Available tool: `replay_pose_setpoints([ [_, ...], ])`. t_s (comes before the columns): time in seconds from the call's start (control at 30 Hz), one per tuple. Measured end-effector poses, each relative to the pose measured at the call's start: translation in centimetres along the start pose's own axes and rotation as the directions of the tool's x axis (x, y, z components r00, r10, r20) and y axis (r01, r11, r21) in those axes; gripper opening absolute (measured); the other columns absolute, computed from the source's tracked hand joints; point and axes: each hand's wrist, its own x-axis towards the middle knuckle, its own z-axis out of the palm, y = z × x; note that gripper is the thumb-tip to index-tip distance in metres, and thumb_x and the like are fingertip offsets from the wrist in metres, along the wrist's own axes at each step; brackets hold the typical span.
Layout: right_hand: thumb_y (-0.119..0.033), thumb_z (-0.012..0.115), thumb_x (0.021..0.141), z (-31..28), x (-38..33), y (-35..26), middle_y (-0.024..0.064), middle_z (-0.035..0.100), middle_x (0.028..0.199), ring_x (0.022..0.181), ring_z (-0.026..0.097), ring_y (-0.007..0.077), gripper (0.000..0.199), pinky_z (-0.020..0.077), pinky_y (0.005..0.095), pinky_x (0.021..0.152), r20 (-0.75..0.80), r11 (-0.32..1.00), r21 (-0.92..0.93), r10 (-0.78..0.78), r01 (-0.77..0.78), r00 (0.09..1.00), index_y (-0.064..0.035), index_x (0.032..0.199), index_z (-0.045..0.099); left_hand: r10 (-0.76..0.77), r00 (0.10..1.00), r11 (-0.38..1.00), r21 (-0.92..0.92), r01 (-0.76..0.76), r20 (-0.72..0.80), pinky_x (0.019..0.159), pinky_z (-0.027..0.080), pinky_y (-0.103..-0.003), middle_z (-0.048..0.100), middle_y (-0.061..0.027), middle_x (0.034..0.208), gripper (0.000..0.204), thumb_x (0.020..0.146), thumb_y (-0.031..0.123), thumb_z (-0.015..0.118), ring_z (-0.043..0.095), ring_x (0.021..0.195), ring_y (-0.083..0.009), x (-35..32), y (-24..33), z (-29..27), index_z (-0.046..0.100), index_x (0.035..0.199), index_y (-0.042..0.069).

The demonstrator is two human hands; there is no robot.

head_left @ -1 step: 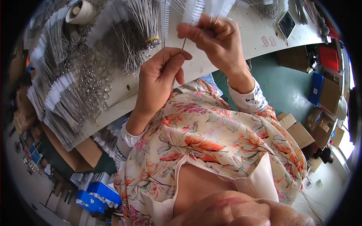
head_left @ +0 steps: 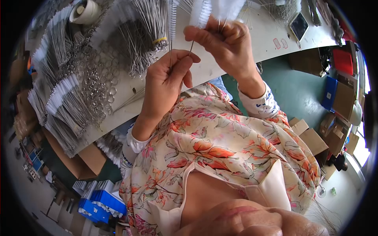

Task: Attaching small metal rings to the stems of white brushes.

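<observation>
My left hand is closed in a pinch on thin wire stems of bristle brushes. One narrow brush rises from it, its pale bristles pointing away from me. A wider white brush has its stem running down to my left fingertips, while my right thumb and forefinger touch it just below the bristles. My right hand is curled around the wires of more white brushes, whose heads stick out beyond the fingers and are blurred. The lower wire ends are hidden in my left palm.
On the white table, a heap of wire rings and piles of wire brushes lie to the left. A banded bundle stands behind. A phone-like device lies right. Cardboard boxes and blue bins sit below.
The white brush heads at my right hand have shifted very slightly. My left hand stays in place with its pinch unchanged.
</observation>
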Motion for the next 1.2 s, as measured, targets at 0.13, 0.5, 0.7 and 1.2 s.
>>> replay_pose_setpoints([
  [0.13, -0.014, 0.064, 0.084, 1.3, -0.5, -1.6, -0.0032, 0.057, 0.063, 0.055, 0.045, 0.0028, 0.012, 0.0363, 0.0196, 0.048, 0.033, 0.960, -0.261, -0.097, 0.103, 0.995, -0.0032, 0.084, 0.068, -0.107, 0.993, 0.971, -0.209, 0.116, 0.053, 0.037, 0.025, -0.016, 0.055, -0.0008, 0.061, 0.023, 0.092, 0.023, 0.054, 0.036, 0.045, 0.0018, -0.6, -1.2, -1.2, 0.061, 0.098, 0.001],
  [0.5, -0.021, 0.041, 0.097, 2.0, 2.5, 1.5, 0.0049, 0.055, 0.102, 0.083, 0.055, 0.0140, 0.018, 0.0477, 0.0345, 0.080, 0.328, 0.576, 0.736, 0.156, -0.356, 0.932, -0.0067, 0.096, 0.051, 0.251, 0.956, 0.939, -0.202, -0.279, -0.153, 0.044, 0.034, -0.017, 0.057, -0.0023, 0.078, 0.031, 0.096, 0.022, 0.043, 0.042, 0.057, -0.0029, -1.7, 1.5, -5.1, 0.062, 0.095, -0.003],
  [0.7, -0.021, 0.046, 0.095, 7.3, 2.0, -1.8, 0.0034, 0.055, 0.096, 0.087, 0.056, 0.0115, 0.018, 0.0507, 0.0275, 0.072, 0.252, 0.722, 0.631, 0.155, -0.284, 0.955, -0.0055, 0.104, 0.051, 0.594, 0.766, 0.764, 0.472, -0.439, -0.248, 0.055, 0.043, -0.024, 0.058, -0.0033, 0.078, 0.014, 0.090, 0.010, 0.054, 0.053, 0.062, -0.0088, -0.1, -0.3, -4.8, 0.062, 0.097, 0.002],
  [1.2, -0.021, 0.046, 0.095, 9.4, 1.3, -0.8, 0.0023, 0.061, 0.082, 0.075, 0.058, 0.0124, 0.022, 0.0512, 0.0249, 0.070, 0.471, 0.258, 0.834, 0.127, -0.488, 0.873, -0.0029, 0.096, 0.057, 0.913, 0.383, 0.352, 0.741, -0.572, -0.138, 0.073, 0.050, -0.030, 0.049, -0.0109, 0.110, 0.041, 0.071, -0.007, 0.067, 0.054, 0.093, -0.0211, -2.5, -3.2, -4.8, 0.063, 0.108, 0.008],
])
